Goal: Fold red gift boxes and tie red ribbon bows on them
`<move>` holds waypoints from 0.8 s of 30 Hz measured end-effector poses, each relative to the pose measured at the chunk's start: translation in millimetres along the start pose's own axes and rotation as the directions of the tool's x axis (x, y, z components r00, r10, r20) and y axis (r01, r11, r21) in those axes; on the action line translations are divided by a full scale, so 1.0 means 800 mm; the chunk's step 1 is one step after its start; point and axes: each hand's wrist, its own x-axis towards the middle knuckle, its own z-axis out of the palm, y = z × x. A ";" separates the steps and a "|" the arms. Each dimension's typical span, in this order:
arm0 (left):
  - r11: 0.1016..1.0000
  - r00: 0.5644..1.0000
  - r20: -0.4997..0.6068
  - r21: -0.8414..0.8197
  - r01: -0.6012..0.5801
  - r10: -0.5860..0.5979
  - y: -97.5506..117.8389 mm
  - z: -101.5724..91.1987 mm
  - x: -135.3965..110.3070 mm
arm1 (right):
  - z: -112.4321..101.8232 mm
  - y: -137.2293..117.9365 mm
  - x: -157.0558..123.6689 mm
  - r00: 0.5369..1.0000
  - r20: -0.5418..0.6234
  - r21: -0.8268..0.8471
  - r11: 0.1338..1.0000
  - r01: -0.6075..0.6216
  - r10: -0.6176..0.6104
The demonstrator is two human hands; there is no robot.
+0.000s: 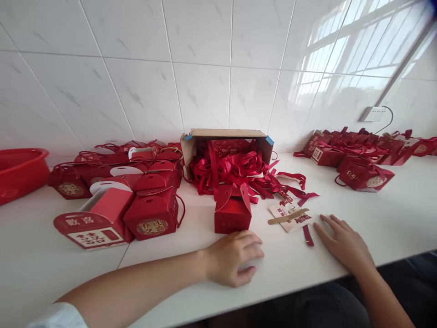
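My left hand (234,258) rests on the white table, fingers loosely curled and a gap between thumb and fingers, with nothing in it. Just behind it stands a small red gift box (232,215) with its top flaps upright. Palm down on the right lies my right hand (344,241), fingers outstretched and holding nothing. Near its fingertips are a short piece of dark red ribbon (308,235) and a printed card (292,224) with a flat wooden stick (287,216) across it. Behind the small box, a cardboard carton (229,133) lies on its side, spilling red ribbons (227,169).
Several red gift boxes (152,216) crowd the left side, some with open tops. A red plastic basin (23,173) sits at the far left. More ribboned boxes (367,175) stand at the back right, below a wall socket (373,114). A tiled wall (201,91) bounds the table behind.
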 end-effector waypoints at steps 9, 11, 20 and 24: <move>1.000 1.000 0.003 -0.017 0.002 -0.002 -0.003 0.005 -0.006 | -0.027 -0.050 -0.003 0.957 -0.199 0.347 0.928 -0.135 0.213; 0.999 1.000 0.010 -0.042 0.014 -0.013 -0.005 0.005 -0.006 | -0.042 -0.096 -0.007 0.944 -0.297 0.439 0.898 0.002 0.144; 0.995 1.000 -0.010 -0.101 0.006 -0.007 -0.011 0.008 -0.009 | -0.069 -0.282 0.016 0.917 -0.102 0.664 0.660 0.352 -0.387; 0.994 1.000 -0.008 -0.108 0.008 -0.009 -0.011 0.008 -0.009 | -0.061 -0.292 0.027 0.935 -0.177 0.717 0.611 0.337 -0.308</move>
